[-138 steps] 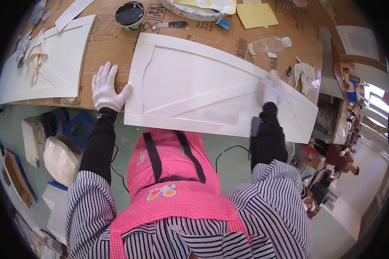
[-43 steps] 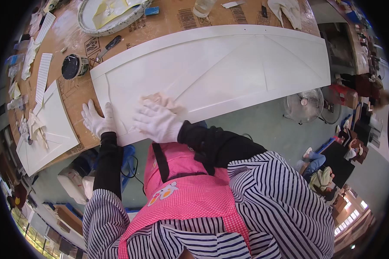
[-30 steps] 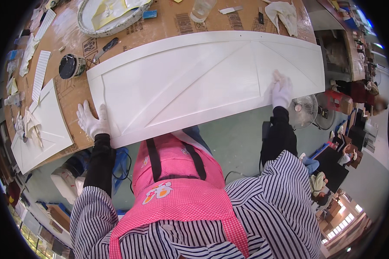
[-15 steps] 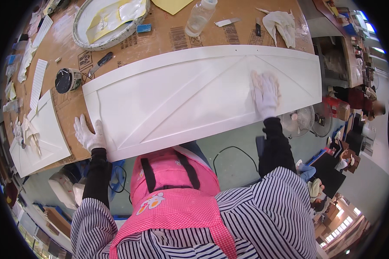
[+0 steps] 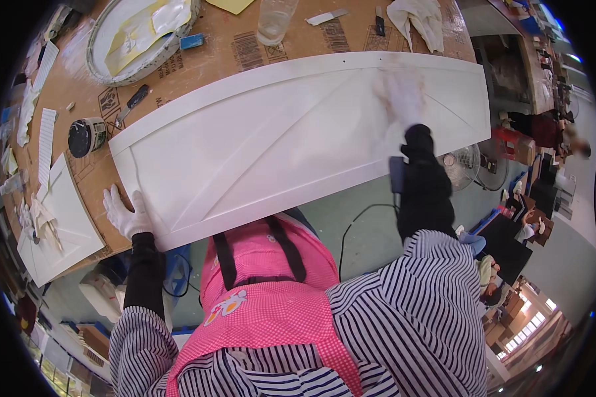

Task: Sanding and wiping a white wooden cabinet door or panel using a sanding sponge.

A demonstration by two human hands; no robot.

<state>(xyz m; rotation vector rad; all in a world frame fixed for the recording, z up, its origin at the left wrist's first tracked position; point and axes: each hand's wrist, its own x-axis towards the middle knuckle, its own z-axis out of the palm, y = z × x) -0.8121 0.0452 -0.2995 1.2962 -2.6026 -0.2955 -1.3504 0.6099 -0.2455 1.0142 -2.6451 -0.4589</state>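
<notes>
A long white panel [image 5: 298,126] with raised edge strips and slanting ribs lies across the table in front of me. My left hand [image 5: 128,213], in a white glove, rests at the panel's near left corner, fingers spread and thumb on its edge. Over the panel's right part is my right hand [image 5: 407,99], also gloved and smeared by motion. It presses a pale beige cloth [image 5: 383,87] to the surface; the cloth is mostly hidden under the palm and blurred.
Cardboard covers the table [image 5: 212,73]. Beyond the panel are a round tray [image 5: 91,53], a blue block [image 5: 192,42], a clear bottle [image 5: 275,23] and a white rag [image 5: 417,20]. At left stand a dark-topped jar [image 5: 86,137], a knife [image 5: 136,99] and another white panel [image 5: 63,225]. A fan [image 5: 460,165] is at right.
My right hand has moved with the cloth toward the panel's far edge. The view has shifted, so the table things sit higher and further left. My left hand keeps its place on the panel.
</notes>
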